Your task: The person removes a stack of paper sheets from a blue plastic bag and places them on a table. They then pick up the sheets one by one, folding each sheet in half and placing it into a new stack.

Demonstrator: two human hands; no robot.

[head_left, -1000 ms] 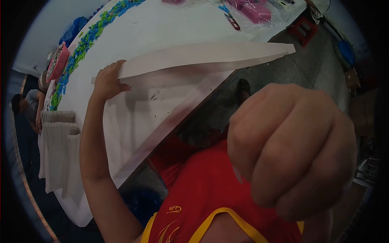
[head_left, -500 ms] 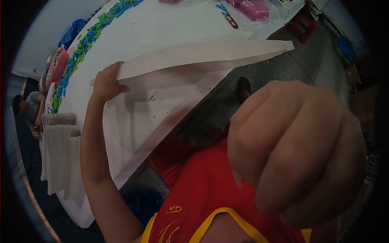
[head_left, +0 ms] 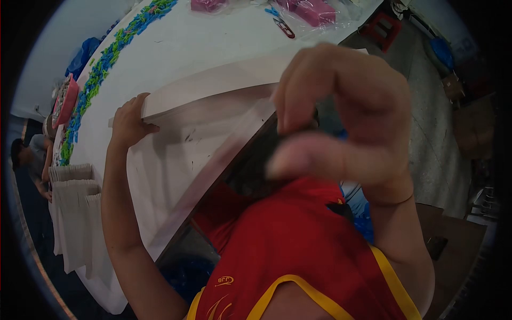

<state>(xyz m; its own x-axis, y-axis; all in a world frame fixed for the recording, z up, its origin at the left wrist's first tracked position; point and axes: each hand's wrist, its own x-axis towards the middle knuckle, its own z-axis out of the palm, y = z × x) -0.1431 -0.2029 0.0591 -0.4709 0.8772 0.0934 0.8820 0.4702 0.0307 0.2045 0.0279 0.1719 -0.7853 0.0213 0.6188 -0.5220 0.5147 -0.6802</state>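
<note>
My left hand [head_left: 128, 121] grips the left end of a long stack of white sheets [head_left: 213, 88], which it holds on edge, slightly tilted, over the white table [head_left: 176, 42]. Close to the camera, my right hand [head_left: 341, 114] is raised in the air. Its fingers curl downward with the thumb stretched out below them, and nothing is held between them. It hides the right end of the stack. A red shirt with yellow trim [head_left: 288, 245] fills the lower middle.
A long strip of green and blue pieces [head_left: 101, 61] runs along the table's far left, beside a pink basket [head_left: 64, 101]. Pink items in clear bags [head_left: 309, 10] lie at the top. Folded white stacks [head_left: 74, 197] hang at the left. Another person [head_left: 32, 154] sits far left.
My right hand went from a closed fist low on the right to a raised position at centre with fingers uncurled. The view shifted slightly; my left hand kept its grip.
</note>
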